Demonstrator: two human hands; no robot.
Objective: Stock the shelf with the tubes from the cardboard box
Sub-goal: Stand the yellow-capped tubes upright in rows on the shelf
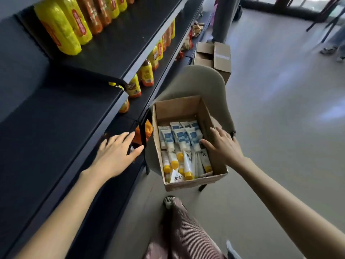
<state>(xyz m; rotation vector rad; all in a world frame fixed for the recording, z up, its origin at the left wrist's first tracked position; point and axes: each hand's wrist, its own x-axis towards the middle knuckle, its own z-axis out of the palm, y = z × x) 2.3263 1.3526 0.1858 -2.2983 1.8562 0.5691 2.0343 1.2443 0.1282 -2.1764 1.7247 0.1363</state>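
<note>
An open cardboard box sits on a beige chair beside the black shelf. Inside lie several white tubes, some with blue labels toward the back, others with yellow caps toward the front. My right hand reaches over the box's right wall, fingers straight, its thumb near the blue-labelled tubes, holding nothing. My left hand hovers open over the shelf's front edge, left of the box, fingers spread.
Yellow and orange bottles line the upper shelves, and more stand on the lower one. The beige chair holds the box. A second cardboard box stands on the floor farther back. A person's legs are beyond it.
</note>
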